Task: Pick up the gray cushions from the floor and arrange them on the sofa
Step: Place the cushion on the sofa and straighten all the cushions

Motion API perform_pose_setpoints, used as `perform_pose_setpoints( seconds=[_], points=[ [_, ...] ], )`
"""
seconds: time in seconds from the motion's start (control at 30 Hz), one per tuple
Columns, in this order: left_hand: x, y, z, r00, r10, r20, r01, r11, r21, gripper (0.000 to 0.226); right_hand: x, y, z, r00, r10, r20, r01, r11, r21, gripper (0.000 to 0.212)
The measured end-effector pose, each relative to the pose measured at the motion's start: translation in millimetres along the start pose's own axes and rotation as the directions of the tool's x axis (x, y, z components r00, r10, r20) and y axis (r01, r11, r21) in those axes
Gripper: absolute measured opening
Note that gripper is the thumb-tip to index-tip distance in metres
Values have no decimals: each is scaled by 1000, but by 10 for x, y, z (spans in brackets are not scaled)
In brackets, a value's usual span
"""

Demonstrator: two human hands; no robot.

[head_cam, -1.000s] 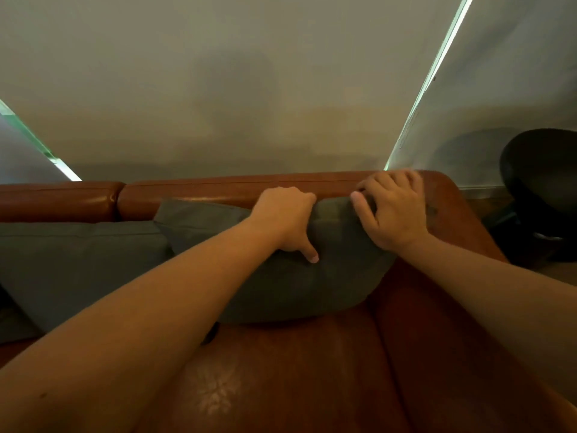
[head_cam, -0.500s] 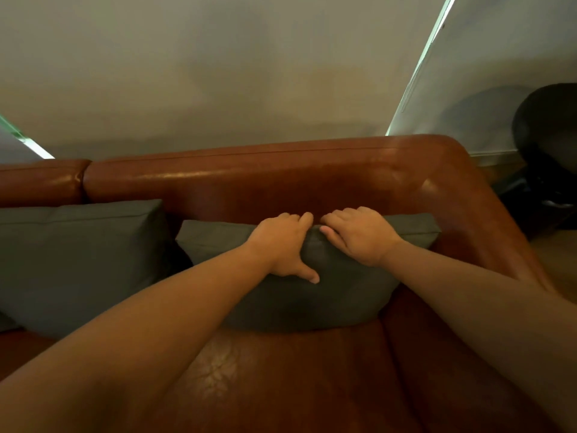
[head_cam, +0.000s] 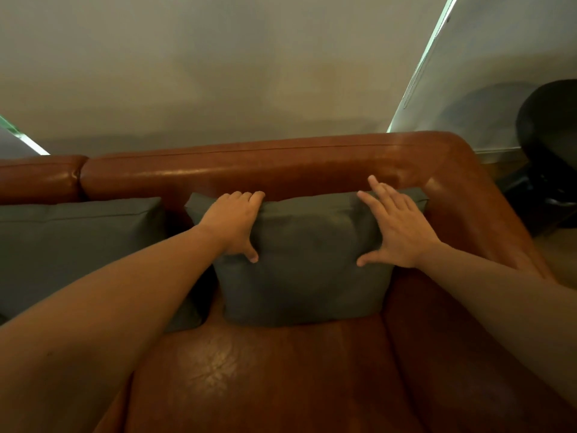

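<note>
Plain beige wall behind a brown leather sofa. Gray cushion stands upright at the right end of the seat, back against the backrest, bottom edge on the seat leather, right side tucked against the armrest. Narrow dark gap on its left, then a second gray cushion, also leaning on the backrest. Near part of the seat is bare leather.

Left hand grips the cushion's top-left edge: fingers curled over the top, thumb pressed into the front face. Right hand lies flat on the upper-right front, fingers straight and spread, thumb out to the left, holding nothing. Both forearms reach in from the near side. Dark rounded chair far right, past the armrest.
</note>
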State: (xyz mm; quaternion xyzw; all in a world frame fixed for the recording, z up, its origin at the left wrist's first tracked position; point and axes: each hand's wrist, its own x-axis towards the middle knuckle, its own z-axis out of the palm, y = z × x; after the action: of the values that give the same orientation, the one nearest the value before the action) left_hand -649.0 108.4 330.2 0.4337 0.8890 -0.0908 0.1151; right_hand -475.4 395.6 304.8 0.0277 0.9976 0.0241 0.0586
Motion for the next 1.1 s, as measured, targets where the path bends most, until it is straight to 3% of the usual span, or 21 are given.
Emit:
perform_pose_setpoints(
  seconds=[0.1,0.23,0.37,0.5,0.63,0.83,1.1],
  points=[
    [50,45,10,994,15,-110,-13,1000,19,121,151,76,-105,996,46,70,-43,998,-45,154],
    [24,84,23,984,42,-174,-35,998,46,108,206,39,-186,993,27,117,-19,997,-71,149],
    [-64,61,-74,967,41,-249,-11,992,123,105,154,-47,-234,1000,12,-26,-14,997,-71,123],
    [-226,83,-65,947,20,-321,46,980,196,101,43,-108,-222,987,5,-158,-19,996,-87,112],
    [-351,142,181,953,-21,-302,81,979,187,101,-46,-242,-66,995,5,-100,-14,996,-86,114],
    [-266,-12,140,972,-54,-229,80,992,103,120,56,-133,-154,999,27,21,-27,999,-18,135],
    [-244,-123,64,988,-92,-126,101,993,60,121,124,190,-303,988,96,117,-105,992,74,122]
  ],
)
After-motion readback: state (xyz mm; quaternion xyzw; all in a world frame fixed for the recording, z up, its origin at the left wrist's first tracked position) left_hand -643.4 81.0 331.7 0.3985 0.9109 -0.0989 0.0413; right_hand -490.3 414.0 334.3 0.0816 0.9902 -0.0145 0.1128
